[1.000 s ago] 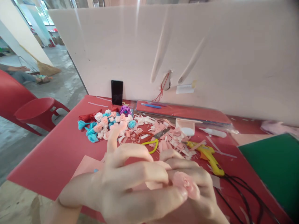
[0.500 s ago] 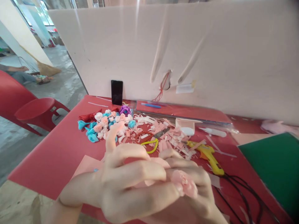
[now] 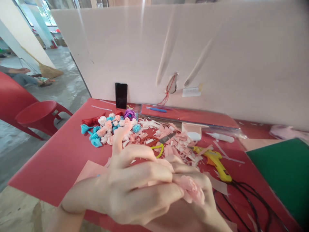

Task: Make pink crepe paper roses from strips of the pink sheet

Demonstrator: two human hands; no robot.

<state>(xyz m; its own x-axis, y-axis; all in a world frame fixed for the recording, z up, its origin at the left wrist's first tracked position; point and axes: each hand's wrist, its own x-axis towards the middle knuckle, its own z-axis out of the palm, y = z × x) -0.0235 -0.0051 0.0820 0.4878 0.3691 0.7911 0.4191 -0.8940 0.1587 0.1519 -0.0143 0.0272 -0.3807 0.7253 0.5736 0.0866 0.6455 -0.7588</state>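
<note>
A pink paper rose (image 3: 192, 189) with ruffled, layered petals is pinched between my two hands above the front of the table. My left hand (image 3: 137, 185) reaches in from the lower left, its fingertips closed at the rose's left side and one finger raised apart from the others. My right hand (image 3: 202, 206) is closed around the rose from behind and below, its fingers partly covered by the left hand. A strip of pink paper (image 3: 166, 165) shows between the hands. Much of the grip underneath is hidden.
Finished paper flowers (image 3: 102, 132) in several colours lie at the left, beside pink paper scraps (image 3: 172, 148) with yellow-handled scissors (image 3: 158, 148). A yellow glue gun (image 3: 218, 162) with black cords lies right. A phone (image 3: 121, 95) leans on the white panel (image 3: 135, 58); a green board (image 3: 280, 174) lies far right.
The rose has turned slightly and shifted a little to the right. My left fingers have slid rightward, and the raised finger tilts further right. Both hands keep hold.
</note>
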